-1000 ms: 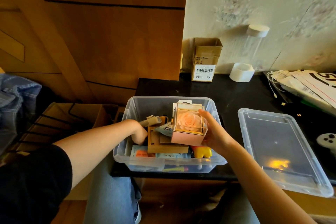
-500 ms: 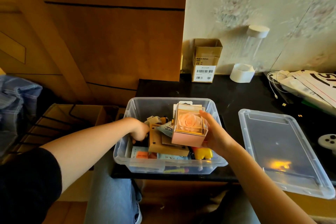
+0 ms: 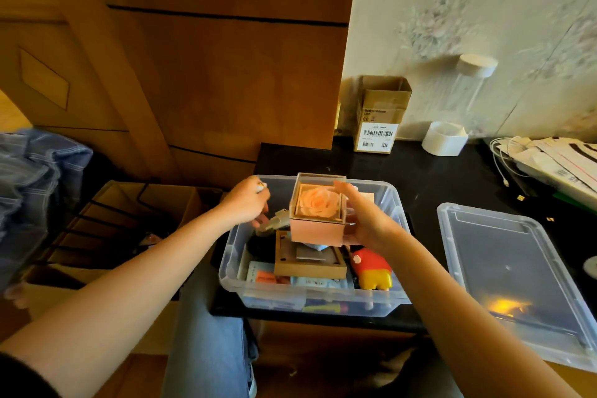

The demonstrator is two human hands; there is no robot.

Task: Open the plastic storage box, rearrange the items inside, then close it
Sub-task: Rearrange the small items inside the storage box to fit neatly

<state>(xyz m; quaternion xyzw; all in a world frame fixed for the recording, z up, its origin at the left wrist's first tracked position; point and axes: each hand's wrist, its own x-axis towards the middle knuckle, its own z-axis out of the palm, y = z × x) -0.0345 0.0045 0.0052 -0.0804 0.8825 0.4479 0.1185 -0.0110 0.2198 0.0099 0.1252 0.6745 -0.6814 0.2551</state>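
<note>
dark surface (image 3: 452, 178) by the wallpapered wall | storage box (image 3: 392, 203) open, lid (image 3: 517, 268) off to its right | my right hand (image 3: 368, 220) clamped on rose box (image 3: 318, 213), lifted higher than a sec ago | left hand (image 3: 245, 203) came up out of the clutter, fingers curled, can't tell if holding anything | rearranging underway

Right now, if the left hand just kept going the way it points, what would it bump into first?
Probably the rose box. The left hand points right across the storage box, and the rose box held by the right hand sits next in line, though depth is unclear.
</note>
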